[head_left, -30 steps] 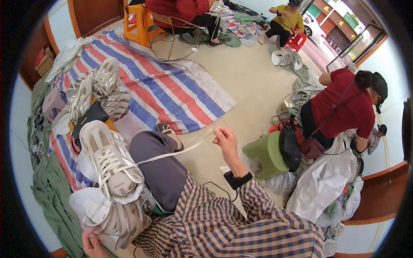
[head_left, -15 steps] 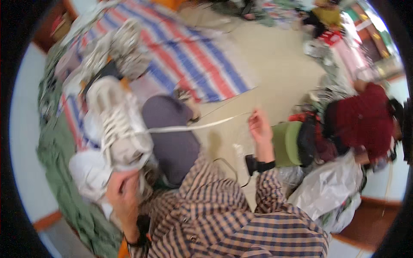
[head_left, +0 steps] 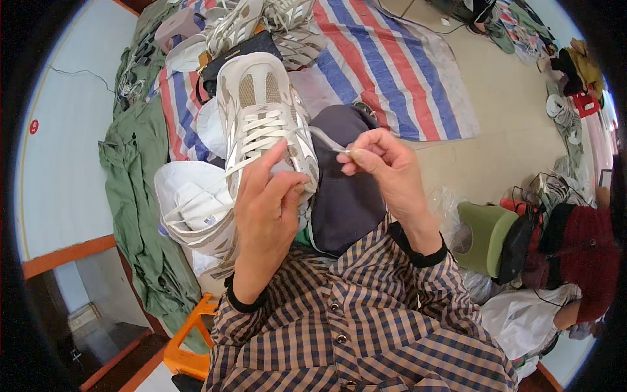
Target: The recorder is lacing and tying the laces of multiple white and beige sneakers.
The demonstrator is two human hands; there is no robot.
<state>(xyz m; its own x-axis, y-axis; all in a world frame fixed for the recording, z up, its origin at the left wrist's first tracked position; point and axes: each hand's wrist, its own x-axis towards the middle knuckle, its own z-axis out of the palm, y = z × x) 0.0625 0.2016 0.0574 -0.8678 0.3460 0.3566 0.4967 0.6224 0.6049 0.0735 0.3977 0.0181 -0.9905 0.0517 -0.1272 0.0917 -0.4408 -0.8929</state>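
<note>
A beige and white sneaker [head_left: 297, 140] rests toe-away in front of me, cream laces [head_left: 264, 130] crossing its upper. My left hand [head_left: 268, 202] lies over its near end, fingers bent against the lacing and side of the upper; part of the shoe is hidden beneath it. Out to the right of the shoe, my right hand [head_left: 388, 166] pinches the tip of a loose lace [head_left: 324, 138] between thumb and fingers. That lace runs in a short curve from the shoe's right side, above my dark-trousered knee [head_left: 346, 202].
Left of the shoe is another whitish shoe [head_left: 196, 202]. More sneakers [head_left: 284, 32] lie piled beyond, by a striped sheet [head_left: 392, 72]. Green cloth [head_left: 144, 215] runs along the left; an orange stool [head_left: 189, 340] is near. A person in dark red [head_left: 584, 255] sits right, beside a green stool [head_left: 486, 238].
My right hand has come in from the right, toward the shoe, and the stretched lace is now shorter and curved. My left hand has moved up onto the shoe. The view has shifted.
</note>
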